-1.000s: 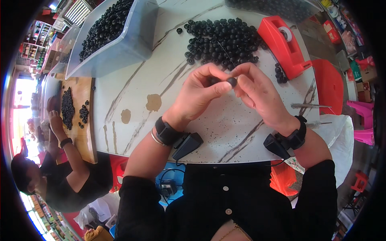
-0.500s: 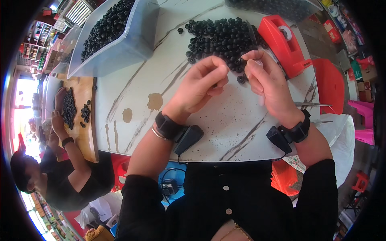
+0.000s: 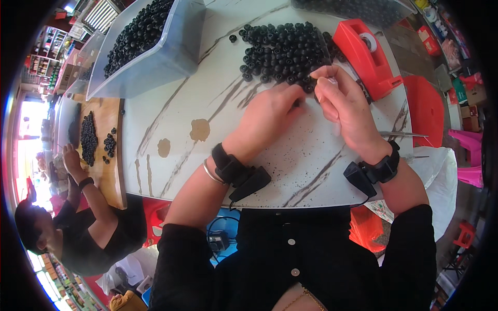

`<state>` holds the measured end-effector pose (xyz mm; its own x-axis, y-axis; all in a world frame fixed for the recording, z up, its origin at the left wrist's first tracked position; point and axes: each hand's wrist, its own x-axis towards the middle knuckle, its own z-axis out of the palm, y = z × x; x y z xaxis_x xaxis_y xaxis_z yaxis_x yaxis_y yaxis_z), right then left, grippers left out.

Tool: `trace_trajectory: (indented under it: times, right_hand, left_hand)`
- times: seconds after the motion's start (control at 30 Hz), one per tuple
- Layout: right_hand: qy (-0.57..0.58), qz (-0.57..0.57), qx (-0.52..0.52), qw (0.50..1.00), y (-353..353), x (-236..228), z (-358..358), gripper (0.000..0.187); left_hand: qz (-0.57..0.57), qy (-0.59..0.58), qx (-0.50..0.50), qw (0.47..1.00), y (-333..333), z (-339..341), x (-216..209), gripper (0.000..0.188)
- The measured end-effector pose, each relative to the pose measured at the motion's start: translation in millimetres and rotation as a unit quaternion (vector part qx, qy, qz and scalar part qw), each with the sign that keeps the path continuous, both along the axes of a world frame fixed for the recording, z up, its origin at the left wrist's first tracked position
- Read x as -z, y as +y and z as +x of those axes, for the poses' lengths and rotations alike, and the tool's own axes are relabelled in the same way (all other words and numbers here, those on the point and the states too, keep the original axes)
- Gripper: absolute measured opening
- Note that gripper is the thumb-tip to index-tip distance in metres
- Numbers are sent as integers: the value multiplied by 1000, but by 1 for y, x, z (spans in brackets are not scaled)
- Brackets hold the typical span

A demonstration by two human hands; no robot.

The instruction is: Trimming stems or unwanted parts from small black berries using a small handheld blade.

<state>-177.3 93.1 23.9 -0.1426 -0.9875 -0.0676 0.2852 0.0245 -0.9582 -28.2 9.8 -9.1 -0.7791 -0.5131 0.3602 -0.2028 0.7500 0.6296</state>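
The left hand is now reaching in at the near edge of the dark round beads; half a second ago it was hovering apart from them. The right hand is staying almost where it was, beside the pile's near right corner. The change is suggesting that the left is working at the loose beads while the right is keeping its own grip. The beads are lying heaped on the counter, left of the red tape dispenser.

The left fingers are curling downward and the hand is hiding their tips, so whether they are pinching a bead cannot be told; a dark spot under its edge is too shaded to name. The right fingers are folding shut around a pale strip, mostly covered.
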Motion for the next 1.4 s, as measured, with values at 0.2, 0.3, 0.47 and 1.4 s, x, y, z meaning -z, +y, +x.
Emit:
trace_trajectory:
  times: [0.2, 0.3, 0.47, 1.4]
  right_hand:
    - [-7, 1, -12, 1000, 1, 2, 1, 16]
    - [-4, 0, -14, 1000, 1, 2, 1, 16]
    - [-5, -1, -15, 1000, 1, 2, 2, 17]
    - [71, -32, -70, 994, 3, 5, 5, 19]
  left_hand:
    - [33, -75, -83, 993, -2, 11, -11, 21]
    - [35, -84, -114, 989, -2, 15, -13, 23]
    - [11, -96, -139, 986, -3, 16, -16, 26]
    - [441, 131, 116, 880, 3, 17, -16, 18]
